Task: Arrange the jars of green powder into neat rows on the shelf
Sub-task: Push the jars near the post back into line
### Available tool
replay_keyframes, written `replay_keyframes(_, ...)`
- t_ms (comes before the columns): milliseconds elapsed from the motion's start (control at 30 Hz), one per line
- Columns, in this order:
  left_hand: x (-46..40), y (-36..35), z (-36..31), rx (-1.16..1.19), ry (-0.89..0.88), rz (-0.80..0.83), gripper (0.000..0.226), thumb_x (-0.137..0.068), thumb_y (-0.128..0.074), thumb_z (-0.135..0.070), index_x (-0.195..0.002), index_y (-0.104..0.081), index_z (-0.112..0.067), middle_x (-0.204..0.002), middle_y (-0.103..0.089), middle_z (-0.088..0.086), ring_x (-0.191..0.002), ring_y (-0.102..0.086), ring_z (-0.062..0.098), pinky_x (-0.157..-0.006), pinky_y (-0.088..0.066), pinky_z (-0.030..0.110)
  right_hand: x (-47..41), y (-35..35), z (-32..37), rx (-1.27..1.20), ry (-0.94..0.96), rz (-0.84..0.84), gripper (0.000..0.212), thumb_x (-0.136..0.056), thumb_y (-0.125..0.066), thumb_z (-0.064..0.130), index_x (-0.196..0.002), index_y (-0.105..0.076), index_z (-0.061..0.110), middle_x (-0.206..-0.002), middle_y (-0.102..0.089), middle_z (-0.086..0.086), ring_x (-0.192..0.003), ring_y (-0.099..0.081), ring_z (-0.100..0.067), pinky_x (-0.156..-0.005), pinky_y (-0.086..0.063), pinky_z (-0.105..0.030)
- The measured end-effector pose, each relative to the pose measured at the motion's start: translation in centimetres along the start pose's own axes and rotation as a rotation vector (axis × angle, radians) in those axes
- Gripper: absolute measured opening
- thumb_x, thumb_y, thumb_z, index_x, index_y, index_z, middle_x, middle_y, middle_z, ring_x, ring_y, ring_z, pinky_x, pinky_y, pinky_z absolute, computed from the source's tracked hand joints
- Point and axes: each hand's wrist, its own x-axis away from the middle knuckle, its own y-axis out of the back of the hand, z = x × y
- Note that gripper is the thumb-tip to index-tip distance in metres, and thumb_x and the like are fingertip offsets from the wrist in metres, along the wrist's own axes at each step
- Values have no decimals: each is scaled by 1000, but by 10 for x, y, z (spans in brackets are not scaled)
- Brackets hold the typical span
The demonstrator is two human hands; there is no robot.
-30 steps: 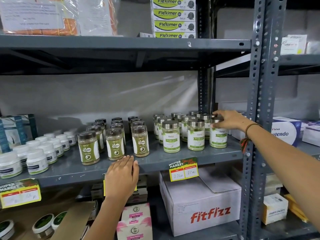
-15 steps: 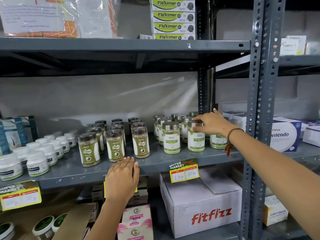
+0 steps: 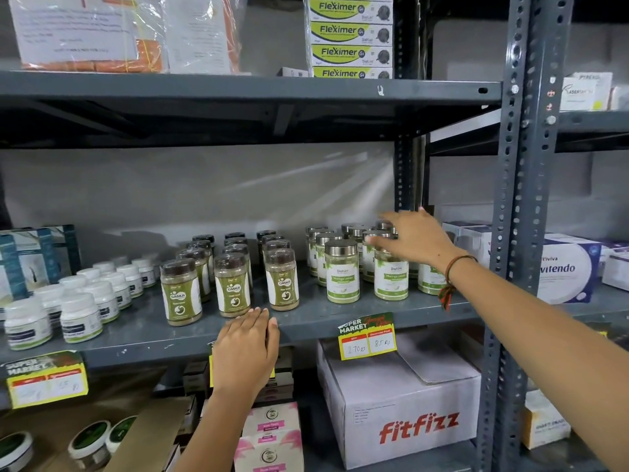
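Observation:
Silver-lidded jars of pale green powder (image 3: 342, 274) stand in rows at the right of the grey middle shelf (image 3: 306, 311). My right hand (image 3: 417, 238) reaches over them, fingers spread, its fingertips on the lid of the second front jar (image 3: 390, 279). A third front jar (image 3: 429, 282) is partly hidden behind my wrist. To their left, brown-lidded jars of darker green powder (image 3: 233, 287) stand in three files. My left hand (image 3: 246, 345) lies flat on the shelf's front edge below them and holds nothing.
Small white jars (image 3: 80, 318) fill the shelf's left end, next to blue boxes (image 3: 34, 257). A grey upright post (image 3: 510, 233) stands right of my arm. A yellow price tag (image 3: 367, 337) hangs on the shelf edge. A fitfizz carton (image 3: 408, 413) sits below.
My right hand has moved left, from the lid of the rightmost front jar to the lid of the second one. My left hand has stayed on the shelf edge.

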Motion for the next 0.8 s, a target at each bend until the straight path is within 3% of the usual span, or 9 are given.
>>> replay_keyframes(133, 0, -1, 0, 1, -1, -11, 45, -93, -38, -37, -105, -72, -10, -106, -72, 8, -102, -66, 22, -92, -48, 39, -3, 4, 53, -214, 121, -68, 78, -87, -46, 69, -147, -42, 18, -145, -52, -8, -131, -50, -26, -108, -39, -44)
replay_keyframes(333, -1, -2, 0, -7, -8, -21, 40, -93, -44, -35, -104, -73, -10, -105, -72, 7, -101, -66, 21, -91, -48, 37, -16, -10, 127, -292, 278, 157, 71, -89, -58, 55, -148, -39, 20, -151, -45, -5, -137, -43, -25, -111, -36, -40)
replay_keyframes(500, -1, -1, 1, -10, -17, -23, 38, -93, -45, -34, -103, -73, -11, -104, -73, 6, -100, -66, 21, -90, -48, 36, -28, -27, 155, -310, 263, 277, 73, -90, -60, 48, -151, -33, 18, -149, -45, -13, -135, -44, -31, -109, -39, -42)
replay_keyframes(800, -2, -1, 0, -11, -12, -13, 39, -93, -45, -36, -104, -73, -12, -105, -72, 5, -101, -66, 19, -91, -47, 35, -36, -34, 155, -396, 169, 217, 67, -78, -72, 53, -135, -58, 20, -135, -61, -5, -123, -57, -26, -101, -47, -40)
